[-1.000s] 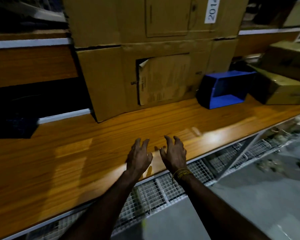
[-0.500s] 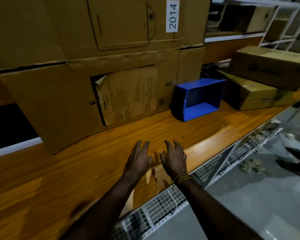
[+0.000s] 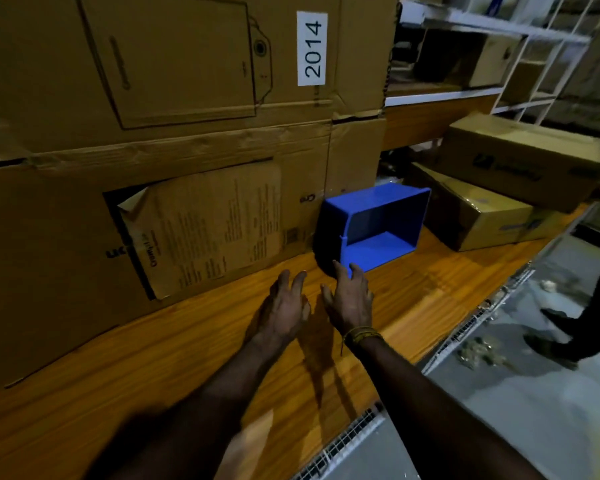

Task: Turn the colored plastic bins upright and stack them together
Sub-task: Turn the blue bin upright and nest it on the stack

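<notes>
A blue plastic bin (image 3: pixel 378 225) lies on its side on the wooden shelf (image 3: pixel 153 358), its mouth facing me and to the right, pressed against a big cardboard box. My right hand (image 3: pixel 349 297) is open with spread fingers, and its fingertips reach the bin's lower front rim. My left hand (image 3: pixel 286 308) hovers open beside it, just left of the bin and above the wood. Both hands hold nothing. No other colored bin is in view.
Large stacked cardboard boxes (image 3: pixel 170 133) fill the back of the shelf. Two more cartons (image 3: pixel 492 199) lie right of the bin. A wire mesh edge (image 3: pixel 340 448) runs under the shelf front. A person's dark legs and shoes (image 3: pixel 575 327) stand on the grey floor at right.
The view has swung right and closer, so the blue bin now sits near the middle. Both hands have moved forward toward it, the right one reaching its front rim.
</notes>
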Action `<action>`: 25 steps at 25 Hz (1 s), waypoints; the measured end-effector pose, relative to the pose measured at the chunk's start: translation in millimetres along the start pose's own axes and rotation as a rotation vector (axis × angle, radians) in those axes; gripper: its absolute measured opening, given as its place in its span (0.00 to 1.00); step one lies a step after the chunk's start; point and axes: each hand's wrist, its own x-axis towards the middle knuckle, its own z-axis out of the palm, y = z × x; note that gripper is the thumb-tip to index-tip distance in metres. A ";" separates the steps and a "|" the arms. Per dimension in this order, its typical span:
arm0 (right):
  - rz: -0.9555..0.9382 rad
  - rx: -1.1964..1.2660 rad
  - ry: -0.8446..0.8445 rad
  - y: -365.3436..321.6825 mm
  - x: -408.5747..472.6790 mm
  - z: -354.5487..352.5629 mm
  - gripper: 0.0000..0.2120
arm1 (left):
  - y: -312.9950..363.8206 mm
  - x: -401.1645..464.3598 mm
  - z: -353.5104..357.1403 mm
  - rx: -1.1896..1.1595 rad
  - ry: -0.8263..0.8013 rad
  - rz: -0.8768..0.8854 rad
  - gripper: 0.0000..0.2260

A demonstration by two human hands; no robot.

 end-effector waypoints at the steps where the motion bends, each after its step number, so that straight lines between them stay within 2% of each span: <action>1: -0.005 -0.002 0.001 0.9 19.0 -1.9 0.27 | 4.2 11.9 1.6 -0.001 0.001 -0.010 0.30; 5: -0.072 -0.046 0.020 6.6 93.8 -7.8 0.28 | 19.2 55.2 5.1 0.004 0.048 -0.053 0.29; 9: -0.237 -0.190 0.066 26.2 164.9 -10.2 0.27 | 35.9 88.1 13.0 -0.057 0.064 -0.152 0.28; 12: -0.250 -0.188 0.038 44.0 200.4 -3.9 0.24 | 41.9 96.4 19.9 -0.052 0.085 -0.206 0.28; 16: -0.352 -0.007 0.128 49.0 207.4 -8.1 0.13 | 43.1 89.5 25.6 -0.081 0.095 -0.161 0.27; 20: -0.354 0.226 0.125 50.4 193.2 -12.5 0.10 | 44.3 82.1 20.8 -0.108 0.160 -0.080 0.26; 23: -0.413 0.253 0.119 47.9 169.3 -12.4 0.10 | 46.7 71.3 15.5 -0.143 0.161 -0.040 0.26; 25: -0.446 0.259 0.131 44.3 144.7 -15.6 0.13 | 48.3 57.8 13.5 -0.147 0.149 -0.028 0.27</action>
